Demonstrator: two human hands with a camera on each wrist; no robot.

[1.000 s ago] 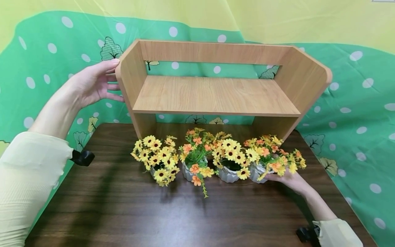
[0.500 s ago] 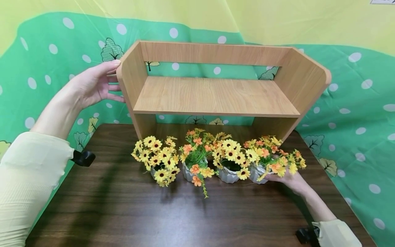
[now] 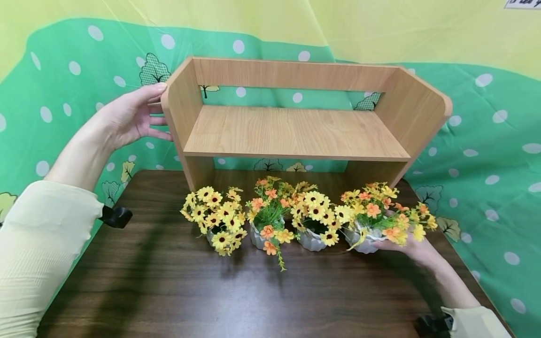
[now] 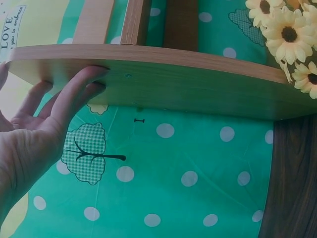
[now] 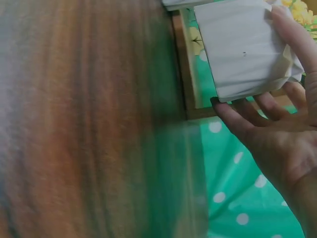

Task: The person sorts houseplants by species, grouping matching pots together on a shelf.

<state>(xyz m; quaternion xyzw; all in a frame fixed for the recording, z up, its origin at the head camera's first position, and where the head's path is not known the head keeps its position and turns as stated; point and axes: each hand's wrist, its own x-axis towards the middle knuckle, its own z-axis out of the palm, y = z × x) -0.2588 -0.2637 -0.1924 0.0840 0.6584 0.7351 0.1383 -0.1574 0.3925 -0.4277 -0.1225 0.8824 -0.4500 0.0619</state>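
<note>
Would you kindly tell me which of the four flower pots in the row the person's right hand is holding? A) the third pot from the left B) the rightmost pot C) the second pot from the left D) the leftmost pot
B: in the head view the right hand cups the rightmost flower pot, and the right wrist view shows its fingers curled round the white pot.

Rightmost flower pot (image 3: 367,240) lifted rightward, right hand (image 3: 416,251) shifted with it
</note>
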